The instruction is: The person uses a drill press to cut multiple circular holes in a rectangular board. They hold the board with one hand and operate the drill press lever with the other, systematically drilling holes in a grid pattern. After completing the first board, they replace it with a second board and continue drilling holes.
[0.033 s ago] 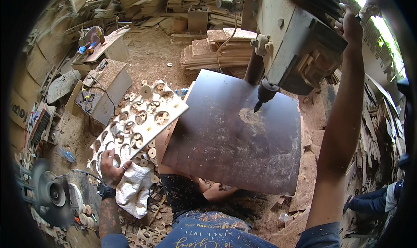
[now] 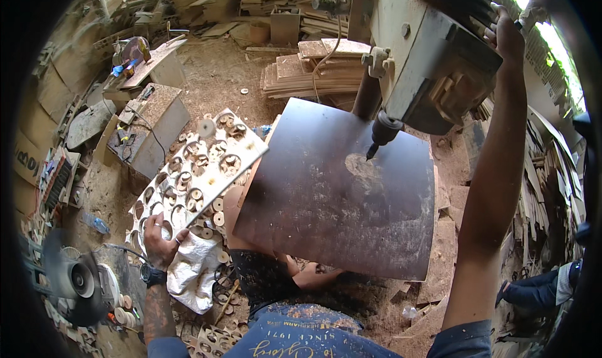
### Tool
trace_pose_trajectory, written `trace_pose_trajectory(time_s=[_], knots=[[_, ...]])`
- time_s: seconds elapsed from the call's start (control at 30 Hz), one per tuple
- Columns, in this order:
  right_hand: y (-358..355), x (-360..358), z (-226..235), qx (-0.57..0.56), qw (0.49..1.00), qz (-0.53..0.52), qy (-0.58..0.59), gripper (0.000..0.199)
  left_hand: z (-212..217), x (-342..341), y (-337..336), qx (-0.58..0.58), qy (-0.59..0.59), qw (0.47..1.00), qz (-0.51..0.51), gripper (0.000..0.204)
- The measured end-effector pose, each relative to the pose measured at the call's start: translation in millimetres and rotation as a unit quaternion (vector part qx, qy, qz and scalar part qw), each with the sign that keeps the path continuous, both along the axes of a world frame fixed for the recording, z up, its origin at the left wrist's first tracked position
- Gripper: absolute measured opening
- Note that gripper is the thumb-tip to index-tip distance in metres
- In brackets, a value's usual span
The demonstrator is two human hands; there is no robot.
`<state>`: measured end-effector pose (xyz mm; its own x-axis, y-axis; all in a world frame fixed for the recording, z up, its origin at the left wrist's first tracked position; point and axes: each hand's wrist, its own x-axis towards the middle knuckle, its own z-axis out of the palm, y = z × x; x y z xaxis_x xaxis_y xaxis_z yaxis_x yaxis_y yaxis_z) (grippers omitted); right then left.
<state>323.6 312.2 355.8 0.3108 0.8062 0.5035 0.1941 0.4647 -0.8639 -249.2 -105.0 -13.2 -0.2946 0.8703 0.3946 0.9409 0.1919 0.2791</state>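
My left hand (image 2: 161,240) grips the near end of a pale plywood board (image 2: 216,192) cut through with several round holes. Its fingers curl over the edge, and a white cloth sack (image 2: 193,273) hangs just beside the thumb. Small wooden discs (image 2: 219,219) show through and around the holes. My right hand (image 2: 506,35) is raised high at the upper right, closed beside the drill press head (image 2: 433,69); what it holds is hidden. The drill bit (image 2: 372,152) points down at a worn round patch on the dark worktable (image 2: 332,220), apart from its surface.
Stacked wood panels (image 2: 313,69) lie beyond the worktable. A fan (image 2: 78,276) stands at the lower left, near a wooden box (image 2: 150,129) with tools on it. Wood scraps line the right side, where another person's leg (image 2: 533,289) shows.
The holed board's far end has shifted slightly away and to the left, and the discs about it lie differently. My right hand has hardly moved.
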Motion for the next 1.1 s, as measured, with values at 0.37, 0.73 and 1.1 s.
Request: trace_pose_trajectory(time_s=[0.37,0.73,1.1], knots=[[6.9,7.1,5.3,0.015,0.999,0.031,-0.007,0.029,-2.9,34.8,39.6,-0.148,-0.191,0.970,-0.001,0.082],[-22.1,-15.8,-0.9,0.052,0.994,-0.055,0.074,0.017,9.4,144.8,106.6,-0.065,-0.016,0.985,-0.160,0.099],[-39.3,-22.1,-12.4,0.107,0.991,-0.006,0.079,0.021,7.6,174.6,128.9,-0.045,0.000,0.989,-0.140,0.099]])
